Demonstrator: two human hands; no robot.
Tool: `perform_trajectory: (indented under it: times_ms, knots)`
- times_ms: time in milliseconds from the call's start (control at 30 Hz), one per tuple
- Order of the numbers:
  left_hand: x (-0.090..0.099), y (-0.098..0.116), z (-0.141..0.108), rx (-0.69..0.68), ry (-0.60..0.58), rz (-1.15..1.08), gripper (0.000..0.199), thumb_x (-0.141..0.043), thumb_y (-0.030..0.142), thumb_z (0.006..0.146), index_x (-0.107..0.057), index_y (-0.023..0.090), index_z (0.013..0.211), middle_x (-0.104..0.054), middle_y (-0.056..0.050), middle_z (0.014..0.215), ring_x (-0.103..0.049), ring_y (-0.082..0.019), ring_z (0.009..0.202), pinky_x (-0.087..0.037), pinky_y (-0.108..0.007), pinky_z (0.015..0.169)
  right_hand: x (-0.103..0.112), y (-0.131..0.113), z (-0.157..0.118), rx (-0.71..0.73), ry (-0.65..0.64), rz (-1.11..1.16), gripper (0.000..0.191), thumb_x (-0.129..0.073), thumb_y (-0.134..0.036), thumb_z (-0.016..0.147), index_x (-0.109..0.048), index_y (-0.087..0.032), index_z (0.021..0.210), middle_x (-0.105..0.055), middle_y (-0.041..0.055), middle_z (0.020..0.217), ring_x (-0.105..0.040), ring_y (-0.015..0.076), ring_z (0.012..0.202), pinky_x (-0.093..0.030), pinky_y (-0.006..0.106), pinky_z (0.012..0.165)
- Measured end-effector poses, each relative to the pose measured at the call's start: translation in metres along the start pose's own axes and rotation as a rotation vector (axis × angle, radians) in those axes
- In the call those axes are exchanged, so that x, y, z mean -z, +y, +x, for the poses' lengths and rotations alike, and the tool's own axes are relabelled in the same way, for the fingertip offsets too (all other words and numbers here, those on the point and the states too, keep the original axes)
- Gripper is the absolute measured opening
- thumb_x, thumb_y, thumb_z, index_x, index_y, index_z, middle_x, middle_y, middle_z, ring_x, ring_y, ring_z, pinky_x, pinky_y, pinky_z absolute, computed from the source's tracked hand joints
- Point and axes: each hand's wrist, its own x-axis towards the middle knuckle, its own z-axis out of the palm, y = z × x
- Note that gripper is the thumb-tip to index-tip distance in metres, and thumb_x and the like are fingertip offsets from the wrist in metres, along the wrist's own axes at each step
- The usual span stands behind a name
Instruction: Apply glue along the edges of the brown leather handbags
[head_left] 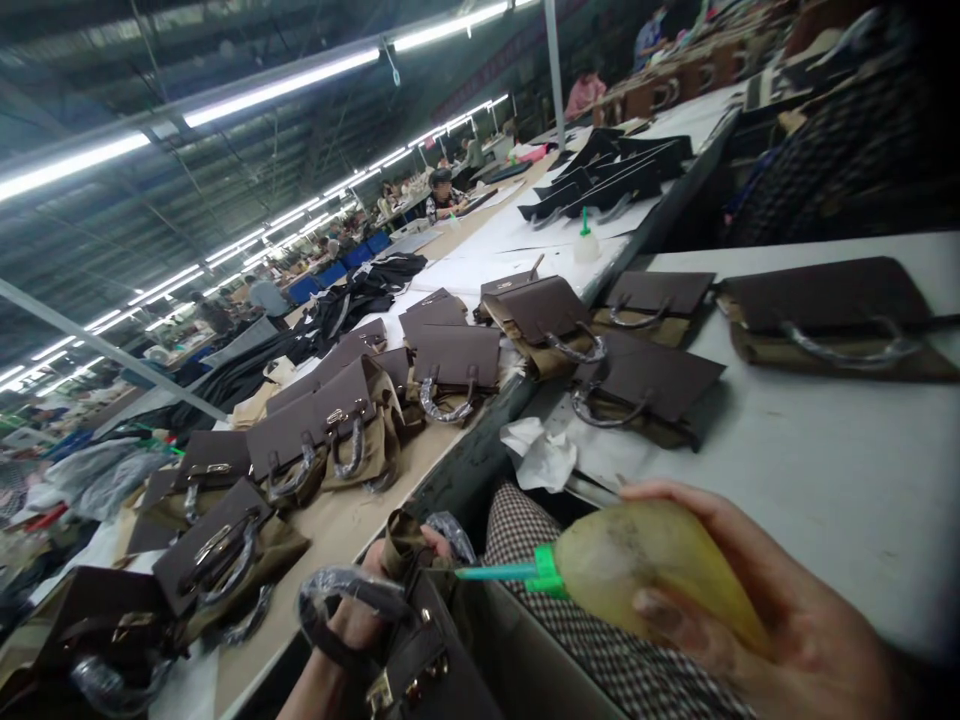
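Note:
My right hand [720, 600] is wrapped round a squeeze bottle [637, 565] of yellowish liquid with a green cap and a long thin nozzle. The bottle lies tilted on its side, its nozzle pointing left at the edge of a dark brown handbag [450, 650]. That bag rests over my lap, with metal fittings and a plastic-wrapped handle [337, 590]. My left hand [367, 600] grips the bag's upper edge near the nozzle tip; the handle partly hides its fingers. Whether the nozzle touches the bag I cannot tell.
Several brown handbags [311, 425] lie along the paper-covered table to the left. More bags [825, 310] lie on the white table at right, beside a crumpled white tissue [538, 452]. Another green-tipped bottle [586, 240] stands farther back near black panels [607, 180]. People [442, 195] sit in the distance.

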Motion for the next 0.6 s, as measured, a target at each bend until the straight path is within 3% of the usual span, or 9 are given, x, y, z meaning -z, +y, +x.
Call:
perform_trajectory:
  times_ms: [100, 200, 400, 500, 600]
  knots:
    - [-0.006, 0.009, -0.001, 0.046, -0.026, -0.027, 0.024, -0.062, 0.041, 0.087, -0.073, 0.02, 0.093, -0.064, -0.003, 0.076, -0.058, -0.021, 0.077, -0.045, -0.028, 0.064, -0.011, 0.006, -0.005, 0.009, 0.173, -0.002, 0.058, -0.089, -0.06, 0.065, -0.068, -0.045, 0.117, -0.074, -0.0058, 0.103, -0.078, 0.0262, 0.076, -0.065, 0.021, 0.065]
    - [-0.01, 0.008, 0.001, 0.057, -0.019, -0.034, 0.025, -0.065, 0.043, 0.084, -0.073, 0.021, 0.093, -0.065, -0.002, 0.075, -0.06, -0.021, 0.077, -0.049, -0.029, 0.067, -0.017, 0.0, -0.006, 0.02, 0.181, 0.02, 0.053, -0.089, -0.058, 0.066, -0.07, -0.044, 0.113, -0.074, -0.0044, 0.098, -0.077, 0.0269, 0.074, -0.066, 0.024, 0.064]
    - [-0.003, -0.02, 0.009, 0.008, -0.006, -0.03, 0.026, -0.064, 0.04, 0.087, -0.073, 0.019, 0.098, -0.066, -0.001, 0.076, -0.061, -0.019, 0.076, -0.053, -0.03, 0.073, -0.002, -0.038, 0.011, -0.217, 0.001, -0.045, 0.054, -0.083, -0.061, 0.073, -0.064, -0.042, 0.12, -0.077, -0.0046, 0.091, -0.077, 0.0258, 0.075, -0.065, 0.023, 0.062]
    - [0.0, -0.03, 0.009, -0.036, -0.02, -0.019, 0.031, -0.065, 0.044, 0.086, -0.073, 0.018, 0.099, -0.066, -0.001, 0.075, -0.061, -0.02, 0.077, -0.053, -0.032, 0.076, 0.011, -0.054, 0.027, -0.062, -0.144, -0.149, 0.05, -0.08, -0.052, 0.08, -0.064, -0.039, 0.126, -0.079, -0.003, 0.096, -0.078, 0.0268, 0.078, -0.065, 0.024, 0.06]
    - [0.001, -0.032, 0.008, -0.05, -0.018, -0.009, 0.032, -0.062, 0.046, 0.088, -0.074, 0.018, 0.099, -0.065, -0.001, 0.074, -0.062, -0.021, 0.078, -0.053, -0.033, 0.074, 0.018, -0.063, 0.039, 0.051, -0.197, -0.288, 0.049, -0.079, -0.052, 0.082, -0.064, -0.039, 0.127, -0.079, -0.0015, 0.1, -0.079, 0.028, 0.08, -0.065, 0.025, 0.058]
